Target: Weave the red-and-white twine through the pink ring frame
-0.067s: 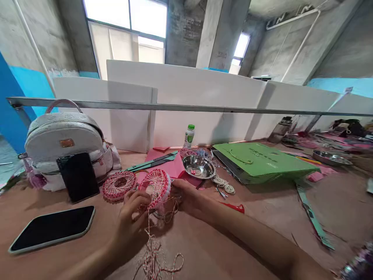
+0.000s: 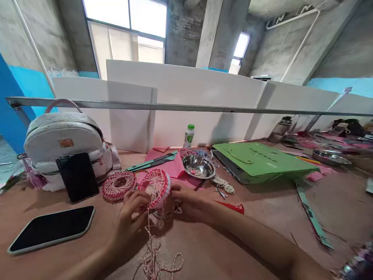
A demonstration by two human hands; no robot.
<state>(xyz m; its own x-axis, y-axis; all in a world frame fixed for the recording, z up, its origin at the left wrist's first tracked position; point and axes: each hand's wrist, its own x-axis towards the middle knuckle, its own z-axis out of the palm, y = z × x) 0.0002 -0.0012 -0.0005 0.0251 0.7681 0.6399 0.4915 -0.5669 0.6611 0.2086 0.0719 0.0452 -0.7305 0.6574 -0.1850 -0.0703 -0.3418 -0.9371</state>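
A round ring wound with pink and white cord [image 2: 159, 186] is held up on its edge, with strands crossing its face and a white rim on its right. My left hand [image 2: 135, 208] pinches its lower left side. Close against the ring's right side is my right hand [image 2: 183, 194], its fingers bent around cord; their tips are partly hidden. Loose pink and white cord [image 2: 153, 252] hangs from the ring and piles on the table below. Left of it lies a second pink cord-wound ring [image 2: 119, 185], flat on the table.
A steel bowl [image 2: 199, 166] with small pieces stands behind my right hand. Nearby are white cord [image 2: 224, 184], a red tool [image 2: 233, 207] and a green bag [image 2: 262, 159]. Two phones [image 2: 54, 229] and a white backpack [image 2: 65, 136] are at left; a green-capped bottle [image 2: 189, 136] stands behind.
My right hand has shifted slightly, its fingers turning at the ring's right side with the cord. The left hand and the ring stay nearly where they were.
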